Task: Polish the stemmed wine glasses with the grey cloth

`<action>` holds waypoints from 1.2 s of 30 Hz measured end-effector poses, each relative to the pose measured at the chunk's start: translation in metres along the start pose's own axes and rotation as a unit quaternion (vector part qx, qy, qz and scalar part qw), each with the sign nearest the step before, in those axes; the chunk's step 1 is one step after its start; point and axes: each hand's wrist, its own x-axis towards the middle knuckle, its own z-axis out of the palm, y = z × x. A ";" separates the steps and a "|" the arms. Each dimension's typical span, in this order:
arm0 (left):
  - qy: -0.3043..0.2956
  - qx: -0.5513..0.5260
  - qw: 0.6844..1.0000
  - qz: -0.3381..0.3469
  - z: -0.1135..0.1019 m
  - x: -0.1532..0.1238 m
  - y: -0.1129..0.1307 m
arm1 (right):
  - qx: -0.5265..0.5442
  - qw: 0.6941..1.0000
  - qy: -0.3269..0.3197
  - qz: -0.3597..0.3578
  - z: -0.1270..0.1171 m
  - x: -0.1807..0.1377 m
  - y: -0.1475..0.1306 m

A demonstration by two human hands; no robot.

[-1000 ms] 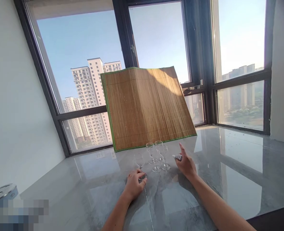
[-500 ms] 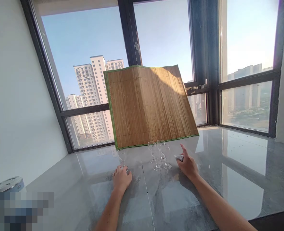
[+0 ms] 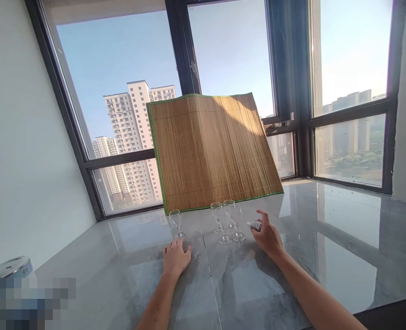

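Note:
My left hand (image 3: 176, 259) lies palm down with its fingers apart on the grey stone surface. Just beyond its fingertips stands a clear stemmed glass (image 3: 175, 222), upright; whether a fingertip touches its foot I cannot tell. Closer to the middle, several similar stemmed glasses (image 3: 225, 239) stand in a tight cluster, overlapping one another. To their right, my right hand (image 3: 269, 240) is closed on a small crumpled white thing (image 3: 256, 225), perhaps a tissue or cloth. The index finger of that hand points up and is bent at the tip.
Behind the glasses a folded bamboo mat (image 3: 209, 151) with green edging leans against the dark window frame (image 3: 304, 114). A white-and-blue container (image 3: 17, 266) shows at the lower left, partly blurred out. The glossy counter (image 3: 347, 256) reflects the windows.
My left hand has drawn back slightly from the single glass, whose stem and foot show more now. My right index finger has bent from straight. The cluster of glasses has not moved.

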 end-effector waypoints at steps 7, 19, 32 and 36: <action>0.056 -0.174 0.972 0.146 -0.007 -0.017 0.026 | -0.011 0.999 -0.004 -0.043 0.004 0.000 0.001; -0.106 -0.158 0.965 0.178 0.014 -0.003 0.128 | -0.037 0.999 -0.026 -0.030 0.009 0.003 0.003; -0.087 -0.023 0.970 0.224 -0.006 -0.024 0.060 | -0.037 0.998 -0.056 -0.018 0.008 0.004 0.000; -0.075 0.000 0.983 0.169 -0.016 -0.021 0.005 | -0.045 0.997 -0.067 -0.010 0.007 0.004 -0.002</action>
